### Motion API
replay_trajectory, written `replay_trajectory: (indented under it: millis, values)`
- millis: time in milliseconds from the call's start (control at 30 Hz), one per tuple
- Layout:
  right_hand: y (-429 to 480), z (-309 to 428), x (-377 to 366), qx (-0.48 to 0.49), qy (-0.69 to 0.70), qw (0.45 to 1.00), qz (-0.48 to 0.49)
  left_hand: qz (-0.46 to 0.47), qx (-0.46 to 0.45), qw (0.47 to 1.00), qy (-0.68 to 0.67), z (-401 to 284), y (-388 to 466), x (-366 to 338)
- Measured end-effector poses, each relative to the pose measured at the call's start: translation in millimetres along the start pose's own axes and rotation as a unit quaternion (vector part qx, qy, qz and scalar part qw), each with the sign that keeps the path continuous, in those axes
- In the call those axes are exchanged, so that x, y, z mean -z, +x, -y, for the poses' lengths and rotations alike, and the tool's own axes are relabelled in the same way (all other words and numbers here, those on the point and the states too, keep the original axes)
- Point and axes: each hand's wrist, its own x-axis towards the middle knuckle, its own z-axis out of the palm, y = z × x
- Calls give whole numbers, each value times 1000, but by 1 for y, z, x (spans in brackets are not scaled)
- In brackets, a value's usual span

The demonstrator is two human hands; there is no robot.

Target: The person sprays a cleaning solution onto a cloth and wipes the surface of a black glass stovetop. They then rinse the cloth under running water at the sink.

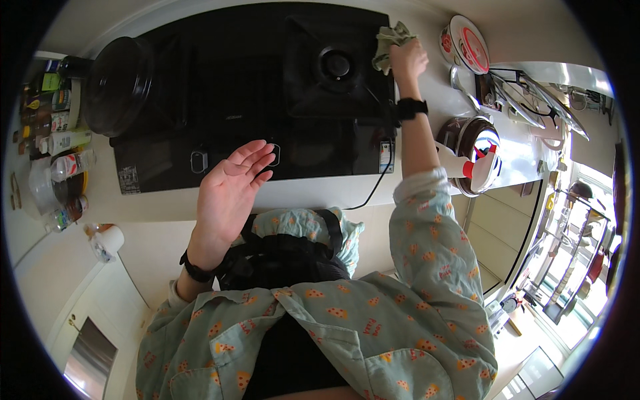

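Note:
A crumpled green cloth is gripped in my right hand, at the right far edge of the black glass gas cooktop. Beside that hand, to its left, lies the burner on its dark square pan. My left hand hovers near the cooktop's front edge, palm up and fingers apart, holding nothing. Close to its fingertips is one control knob; another knob sits further left. A dark wok rests over the left side of the cooktop.
Right of my arm stand an enamel bowl, a spoon, a rack of pot lids, a brown pot and a spray bottle. Several bottles line the left counter. A black cable hangs over the front edge.

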Motion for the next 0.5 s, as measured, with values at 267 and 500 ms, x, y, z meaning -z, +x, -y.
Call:
replay_trajectory:
  millis: [267, 500]
  values:
    - [-5, -1, -34, 14, -5, 999, 46, -4, 12, 1000, 11, 3, 0, -8]
    - [-30, -25, -3, 16, -109, 977, 183, 4, -2, 1000, -2, 0, -3, -3]
